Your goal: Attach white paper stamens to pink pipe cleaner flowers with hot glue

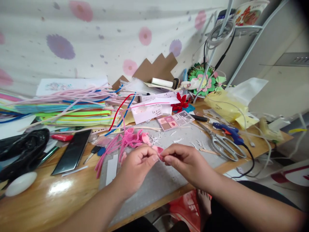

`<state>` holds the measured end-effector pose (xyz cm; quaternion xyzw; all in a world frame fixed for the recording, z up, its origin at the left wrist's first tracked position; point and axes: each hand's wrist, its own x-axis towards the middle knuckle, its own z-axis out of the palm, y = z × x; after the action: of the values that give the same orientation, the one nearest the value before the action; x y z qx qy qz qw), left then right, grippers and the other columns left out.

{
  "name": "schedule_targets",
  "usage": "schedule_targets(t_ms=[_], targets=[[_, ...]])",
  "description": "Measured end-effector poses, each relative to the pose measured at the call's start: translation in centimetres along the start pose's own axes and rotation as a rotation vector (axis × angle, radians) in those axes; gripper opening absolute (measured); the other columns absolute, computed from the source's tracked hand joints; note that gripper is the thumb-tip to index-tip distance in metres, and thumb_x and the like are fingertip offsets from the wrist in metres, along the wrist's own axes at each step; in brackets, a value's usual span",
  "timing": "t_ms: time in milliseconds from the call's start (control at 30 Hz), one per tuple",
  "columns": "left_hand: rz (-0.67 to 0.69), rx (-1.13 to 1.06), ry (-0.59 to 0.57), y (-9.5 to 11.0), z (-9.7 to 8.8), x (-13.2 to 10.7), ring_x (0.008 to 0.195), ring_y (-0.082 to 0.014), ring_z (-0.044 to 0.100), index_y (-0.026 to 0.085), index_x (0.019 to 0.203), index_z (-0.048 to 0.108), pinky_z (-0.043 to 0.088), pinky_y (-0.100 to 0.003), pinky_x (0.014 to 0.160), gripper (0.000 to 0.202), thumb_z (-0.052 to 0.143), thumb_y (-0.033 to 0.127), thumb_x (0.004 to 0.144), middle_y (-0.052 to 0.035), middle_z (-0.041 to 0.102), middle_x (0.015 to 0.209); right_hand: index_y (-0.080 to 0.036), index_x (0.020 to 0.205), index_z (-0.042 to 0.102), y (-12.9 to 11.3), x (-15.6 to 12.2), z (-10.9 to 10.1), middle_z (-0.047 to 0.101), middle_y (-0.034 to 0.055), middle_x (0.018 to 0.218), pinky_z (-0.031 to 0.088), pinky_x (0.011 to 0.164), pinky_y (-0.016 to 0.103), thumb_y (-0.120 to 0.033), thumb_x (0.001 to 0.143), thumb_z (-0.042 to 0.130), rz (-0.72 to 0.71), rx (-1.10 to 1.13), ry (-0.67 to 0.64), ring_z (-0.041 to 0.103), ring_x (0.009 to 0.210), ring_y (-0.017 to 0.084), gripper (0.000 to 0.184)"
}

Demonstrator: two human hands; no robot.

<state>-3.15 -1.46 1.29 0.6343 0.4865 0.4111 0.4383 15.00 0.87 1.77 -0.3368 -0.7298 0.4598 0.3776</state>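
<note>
Both hands meet over the grey cutting mat (135,196), pinching a small pink fuzzy petal (158,149) between them. My left hand (137,167) is closed on its left side, thumb against the fingers. From the other side, the fingertips of my right hand (185,161) are pressed together at the petal's lower end; part of it is hidden by the fingers. Just behind my left hand lies a heap of pink pipe cleaners (131,138), some bent into petal shapes. A makeup palette (176,120) in pinks and greys rests farther back on the mat.
Scissors (223,145) and a blue glue gun (229,131) lie to the right, the gun's cord trailing over the table edge. Bundles of coloured pipe cleaners (72,112) fill the back left. A black phone (71,153) and keys (91,154) are at left; a red flower (180,102) sits behind.
</note>
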Motion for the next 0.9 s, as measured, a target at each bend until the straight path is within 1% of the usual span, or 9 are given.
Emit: schedule_targets(t_ms=[100, 167, 233, 333, 467, 533, 633, 767, 900], targets=[[0.022, 0.032, 0.004, 0.2, 0.1, 0.0, 0.068, -0.0146, 0.046, 0.018, 0.066, 0.056, 0.036, -0.027, 0.064, 0.022, 0.054, 0.029, 0.084, 0.001, 0.05, 0.07, -0.017, 0.081, 0.065, 0.3, 0.5, 0.8, 0.064, 0.0006, 0.072, 0.047, 0.062, 0.025, -0.02, 0.078, 0.063, 0.068, 0.116, 0.022, 0.059, 0.066, 0.012, 0.005], [0.019, 0.017, 0.007, 0.3, 0.0, 0.0, 0.068, -0.0146, 0.047, 0.018, 0.066, 0.056, 0.036, -0.027, 0.064, 0.021, 0.054, 0.029, 0.084, 0.0011, 0.05, 0.07, -0.017, 0.077, 0.064, 0.5, 0.7, 1.1, 0.063, -0.0009, 0.069, 0.047, 0.061, 0.024, -0.02, 0.076, 0.065, 0.076, 0.151, 0.03, 0.058, 0.064, 0.012, 0.003], [-0.008, -0.021, 0.022, 0.3, 0.0, -0.1, 0.068, -0.0149, 0.047, 0.018, 0.067, 0.058, 0.036, -0.027, 0.065, 0.021, 0.054, 0.03, 0.084, 0.0009, 0.052, 0.07, -0.018, 0.077, 0.064, 0.6, 0.9, 1.3, 0.064, -0.0008, 0.069, 0.048, 0.061, 0.025, -0.02, 0.075, 0.066, 0.061, 0.141, 0.048, 0.059, 0.064, 0.012, 0.003], [-0.072, -0.132, 0.058, 0.1, -0.1, -0.1, 0.071, -0.0157, 0.048, 0.018, 0.069, 0.061, 0.036, -0.028, 0.067, 0.024, 0.053, 0.033, 0.086, 0.0001, 0.056, 0.071, -0.018, 0.08, 0.067, 0.6, 1.0, 1.5, 0.068, 0.0013, 0.073, 0.049, 0.062, 0.026, -0.019, 0.077, 0.064, 0.002, 0.073, 0.084, 0.061, 0.066, 0.013, 0.004], [-0.12, -0.318, -0.003, 0.1, -0.3, -0.2, 0.073, -0.0149, 0.049, 0.017, 0.075, 0.064, 0.037, -0.027, 0.069, 0.016, 0.062, 0.032, 0.08, 0.0005, 0.058, 0.073, -0.019, 0.085, 0.071, 0.3, 1.3, 1.4, 0.07, 0.0031, 0.077, 0.05, 0.063, 0.028, -0.013, 0.079, 0.062, -0.112, -0.046, 0.125, 0.064, 0.07, 0.015, 0.013], [-0.14, -0.326, -0.011, 0.1, -0.3, -0.3, 0.072, -0.0141, 0.049, 0.017, 0.077, 0.064, 0.038, -0.026, 0.069, 0.012, 0.066, 0.028, 0.077, 0.001, 0.059, 0.073, -0.02, 0.084, 0.071, 0.2, 1.3, 1.3, 0.07, 0.003, 0.076, 0.049, 0.062, 0.027, -0.01, 0.079, 0.061, -0.178, -0.099, 0.133, 0.063, 0.069, 0.014, 0.015], [-0.14, -0.273, 0.019, 0.3, -0.2, -0.2, 0.069, -0.0133, 0.049, 0.016, 0.072, 0.063, 0.037, -0.026, 0.067, 0.01, 0.065, 0.025, 0.077, 0.0016, 0.058, 0.07, -0.018, 0.083, 0.07, 0.2, 1.3, 1.3, 0.067, 0.0038, 0.075, 0.048, 0.058, 0.026, -0.009, 0.079, 0.061, -0.235, -0.137, 0.149, 0.061, 0.067, 0.014, 0.014], [-0.123, -0.249, 0.048, 0.4, -0.1, -0.1, 0.067, -0.013, 0.049, 0.017, 0.068, 0.062, 0.037, -0.025, 0.064, 0.012, 0.064, 0.024, 0.077, 0.0017, 0.058, 0.068, -0.018, 0.083, 0.07, 0.1, 1.0, 1.3, 0.067, 0.0032, 0.074, 0.048, 0.06, 0.027, -0.013, 0.08, 0.061, -0.187, -0.162, 0.142, 0.061, 0.067, 0.014, 0.01], [-0.125, -0.256, 0.044, 0.5, -0.1, -0.2, 0.067, -0.0137, 0.05, 0.016, 0.07, 0.064, 0.037, -0.026, 0.064, 0.012, 0.064, 0.026, 0.077, 0.0007, 0.06, 0.068, -0.018, 0.083, 0.07, 0.0, 0.7, 1.0, 0.067, 0.0018, 0.07, 0.049, 0.059, 0.026, -0.018, 0.083, 0.06, -0.114, -0.091, 0.129, 0.061, 0.064, 0.013, 0.01]])
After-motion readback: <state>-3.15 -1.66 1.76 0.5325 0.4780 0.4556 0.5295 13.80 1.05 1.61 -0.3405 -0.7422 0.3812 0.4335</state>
